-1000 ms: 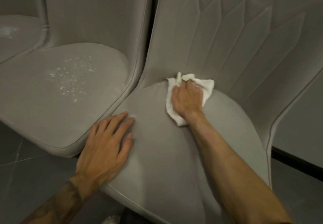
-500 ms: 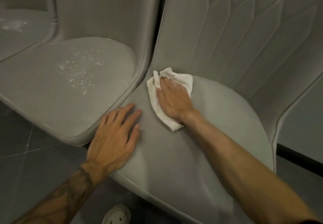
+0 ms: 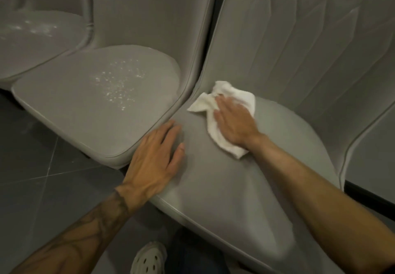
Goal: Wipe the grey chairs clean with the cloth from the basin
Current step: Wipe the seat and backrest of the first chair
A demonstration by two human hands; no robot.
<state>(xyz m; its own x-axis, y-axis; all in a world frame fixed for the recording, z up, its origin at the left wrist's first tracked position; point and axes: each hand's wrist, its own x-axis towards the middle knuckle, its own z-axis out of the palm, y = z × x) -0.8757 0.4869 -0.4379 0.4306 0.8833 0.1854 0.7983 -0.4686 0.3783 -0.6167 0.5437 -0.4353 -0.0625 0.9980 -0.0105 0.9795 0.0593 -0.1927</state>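
A grey padded chair (image 3: pixel 245 188) fills the right half of the view. My right hand (image 3: pixel 234 122) presses a white cloth (image 3: pixel 226 143) flat on the back left part of its seat, close to the backrest. My left hand (image 3: pixel 156 160) lies flat, fingers apart, on the seat's front left edge and holds nothing. A second grey chair (image 3: pixel 70 107) stands touching it on the left, with white droplets or specks (image 3: pixel 119 83) scattered on its seat. A third grey seat (image 3: pixel 32 38) at the far left shows faint white marks.
Dark grey floor tiles (image 3: pixel 42 167) lie below the seats at the left. My light perforated clog (image 3: pixel 149 258) shows at the bottom centre under the seat's front edge. A dark gap (image 3: pixel 363 196) separates the chair from another grey surface at the right.
My right hand has slid the cloth leftward along the back of the seat, toward the neighbouring chair. The left hand has stayed planted on the seat's front edge.
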